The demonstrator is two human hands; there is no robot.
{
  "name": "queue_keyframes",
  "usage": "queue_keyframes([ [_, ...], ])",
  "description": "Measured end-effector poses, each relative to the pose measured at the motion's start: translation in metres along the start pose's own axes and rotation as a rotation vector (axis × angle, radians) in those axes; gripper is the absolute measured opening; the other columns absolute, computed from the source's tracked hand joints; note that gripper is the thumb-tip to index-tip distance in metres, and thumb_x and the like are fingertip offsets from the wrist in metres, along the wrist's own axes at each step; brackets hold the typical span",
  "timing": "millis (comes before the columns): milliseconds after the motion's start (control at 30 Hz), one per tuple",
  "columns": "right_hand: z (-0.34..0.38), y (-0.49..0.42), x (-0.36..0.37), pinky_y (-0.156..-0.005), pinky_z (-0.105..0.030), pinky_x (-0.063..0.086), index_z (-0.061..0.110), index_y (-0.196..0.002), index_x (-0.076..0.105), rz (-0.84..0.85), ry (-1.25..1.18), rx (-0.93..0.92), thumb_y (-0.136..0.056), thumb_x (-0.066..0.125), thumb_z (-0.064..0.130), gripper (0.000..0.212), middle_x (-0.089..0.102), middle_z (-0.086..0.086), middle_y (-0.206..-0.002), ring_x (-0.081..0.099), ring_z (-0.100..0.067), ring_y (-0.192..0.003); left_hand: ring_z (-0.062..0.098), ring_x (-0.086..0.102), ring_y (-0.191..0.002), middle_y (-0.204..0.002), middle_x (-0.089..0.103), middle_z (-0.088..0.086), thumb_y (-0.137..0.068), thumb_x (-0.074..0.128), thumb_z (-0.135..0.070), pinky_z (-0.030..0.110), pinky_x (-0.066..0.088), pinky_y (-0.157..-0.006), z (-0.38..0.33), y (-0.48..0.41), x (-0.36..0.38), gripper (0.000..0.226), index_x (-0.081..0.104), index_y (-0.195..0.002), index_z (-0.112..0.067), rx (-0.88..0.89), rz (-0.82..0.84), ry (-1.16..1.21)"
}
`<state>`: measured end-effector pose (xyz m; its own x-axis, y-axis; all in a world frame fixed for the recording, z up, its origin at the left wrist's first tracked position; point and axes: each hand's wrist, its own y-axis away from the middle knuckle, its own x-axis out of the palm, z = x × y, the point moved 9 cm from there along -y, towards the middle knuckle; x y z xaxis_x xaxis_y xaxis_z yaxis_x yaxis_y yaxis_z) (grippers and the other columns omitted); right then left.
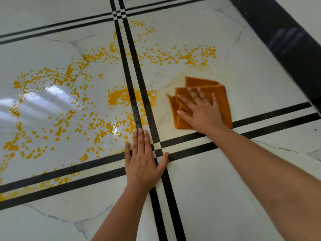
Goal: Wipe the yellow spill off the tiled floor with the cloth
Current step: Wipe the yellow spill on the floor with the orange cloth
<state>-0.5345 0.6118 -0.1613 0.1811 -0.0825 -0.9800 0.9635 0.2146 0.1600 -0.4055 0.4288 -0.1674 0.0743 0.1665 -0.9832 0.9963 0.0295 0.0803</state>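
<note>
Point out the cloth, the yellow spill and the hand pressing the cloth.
cloth (pixel 201 82): head view, on its bare far fold.
yellow spill (pixel 116 98): head view, on the dense central patch.
right hand (pixel 201 115): head view, on its back.

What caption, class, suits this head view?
Right hand presses folded orange cloth on white tiled floor beside yellow spill; left hand lies flat.

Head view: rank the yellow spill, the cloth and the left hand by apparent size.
1. yellow spill, by far.
2. cloth and left hand: roughly alike; the hand lies nearer the camera, so unranked.
</note>
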Motion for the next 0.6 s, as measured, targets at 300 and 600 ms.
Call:
queue_keyframes([
  [300, 0.054, 0.039, -0.004, -0.115, -0.041, 0.000, 0.039, -0.145, 0.021, -0.020, -0.366, -0.177, -0.091, 0.018, 0.061, 0.058, 0.018, 0.008, -0.155, 0.005, -0.012, -0.144, 0.012, -0.010, -0.142, -0.157, 0.004, 0.003, -0.079, 0.011, -0.068, 0.035, -0.008, -0.115, 0.003, 0.010, -0.012, 0.089, 0.006, -0.149, -0.012, -0.070, -0.062, 0.107],
  [600, -0.034, 0.067, -0.027, -0.115, -0.041, 0.011, 0.023, -0.145, 0.030, -0.137, -0.401, 0.210, -0.100, 0.029, 0.038, 0.048, 0.033, -0.001, -0.151, 0.014, -0.019, -0.144, 0.020, -0.012, -0.143, -0.158, -0.003, 0.003, -0.094, 0.016, -0.056, 0.044, -0.011, -0.113, -0.117, -0.065, -0.005, 0.071, -0.001, -0.149, -0.013, 0.070, 0.081, 0.203],
])
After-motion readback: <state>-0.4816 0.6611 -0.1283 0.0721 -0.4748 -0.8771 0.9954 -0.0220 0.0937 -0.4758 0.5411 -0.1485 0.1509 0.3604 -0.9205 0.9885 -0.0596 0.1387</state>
